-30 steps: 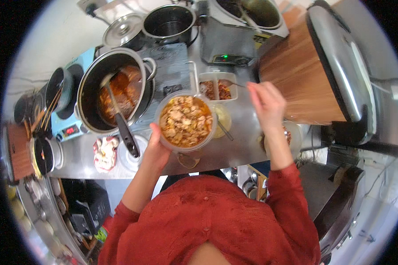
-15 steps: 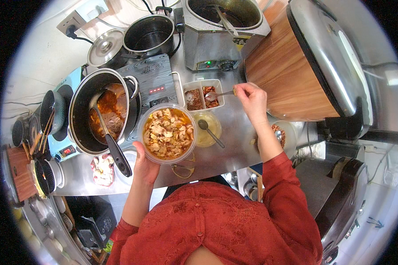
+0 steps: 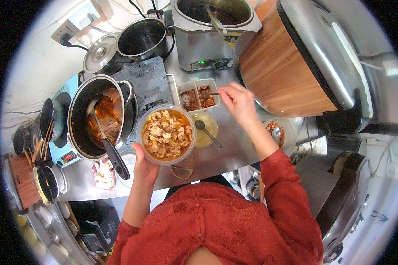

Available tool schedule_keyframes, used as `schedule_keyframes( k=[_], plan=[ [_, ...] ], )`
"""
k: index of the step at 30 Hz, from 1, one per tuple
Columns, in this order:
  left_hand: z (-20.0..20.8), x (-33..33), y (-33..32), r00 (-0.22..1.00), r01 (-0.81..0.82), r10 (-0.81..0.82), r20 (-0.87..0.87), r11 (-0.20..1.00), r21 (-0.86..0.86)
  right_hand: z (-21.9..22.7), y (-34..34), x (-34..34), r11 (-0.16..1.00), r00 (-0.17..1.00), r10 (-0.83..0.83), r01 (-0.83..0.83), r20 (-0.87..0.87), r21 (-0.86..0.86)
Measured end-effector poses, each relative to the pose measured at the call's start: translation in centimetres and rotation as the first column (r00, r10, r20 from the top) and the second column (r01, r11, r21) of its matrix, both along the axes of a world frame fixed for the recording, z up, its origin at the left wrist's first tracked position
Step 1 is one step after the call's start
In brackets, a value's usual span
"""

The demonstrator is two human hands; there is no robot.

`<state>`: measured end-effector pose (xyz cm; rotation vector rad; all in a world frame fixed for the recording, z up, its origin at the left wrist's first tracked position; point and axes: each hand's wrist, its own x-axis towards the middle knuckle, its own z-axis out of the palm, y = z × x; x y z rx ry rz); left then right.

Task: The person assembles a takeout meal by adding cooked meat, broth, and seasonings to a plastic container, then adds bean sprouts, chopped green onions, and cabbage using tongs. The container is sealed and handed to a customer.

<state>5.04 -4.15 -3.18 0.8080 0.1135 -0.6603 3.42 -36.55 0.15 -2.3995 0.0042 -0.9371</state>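
My left hand cups the lower left side of a round clear plastic container, fingers beneath it. Cooked meat pieces in orange broth fill the container. My right hand pinches the handle of a small spoon. The spoon's bowl is down in the right compartment of a white divided seasoning box, among dark red dried chili bits; its tip is hard to make out. Reddish-brown seasoning with a pale patch lies in the left compartment. Just right of the container, a shallow bowl of yellowish liquid holds a dark spoon.
On the left stands a large pot of reddish broth, with a ladle leaning out. Behind are an empty black pot, a lidded pot and a metal cooker. A large wood-patterned cooker stands right; a plate holds brown pieces.
My right hand has moved left and the spoon's bowl has gone down into the chili compartment. My left hand still holds the container. The whole view has shifted slightly.
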Motion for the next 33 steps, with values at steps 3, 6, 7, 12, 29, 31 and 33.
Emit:
schedule_keyframes(
  k=[3, 6, 7, 12, 29, 31, 33],
  plan=[
    [0.1, -0.1, 0.1, 1.000, -0.013, 0.013, -0.012, 1.000, -0.004, -0.1, -1.1, -0.3, 0.989, 0.988, -0.065, 0.082, -0.139, 0.124],
    [0.0, -0.1, 0.2, 1.000, 0.007, -0.006, 0.015, 0.999, -0.042, -0.7, -2.3, -0.5, 0.952, 0.974, -0.091, 0.145, -0.206, 0.269],
    [0.0, -0.1, 0.2, 1.000, 0.011, -0.010, 0.015, 0.999, -0.031, -0.9, -2.6, -0.6, 0.915, 0.958, -0.092, 0.189, -0.273, 0.356],
    [0.0, 0.0, 0.1, 0.999, 0.031, -0.030, 0.034, 0.999, -0.028, -1.3, -3.8, -0.6, 0.757, 0.933, -0.019, 0.248, -0.359, 0.604],
    [1.3, 0.2, -1.3, 0.990, 0.125, -0.124, 0.067, 0.992, -0.011, 7.6, 5.4, -5.2, 0.925, 0.984, 0.174, -0.150, -0.039, 0.350],
    [1.5, 0.3, -1.5, 0.988, 0.132, -0.131, 0.081, 0.991, -0.009, 8.1, 6.4, -5.7, 0.973, 0.978, 0.208, -0.210, 0.033, 0.091],
    [1.5, 0.3, -1.5, 0.989, 0.131, -0.129, 0.078, 0.991, -0.015, 8.6, 6.8, -6.3, 0.968, 0.969, 0.229, -0.217, 0.087, -0.128]
  ],
)
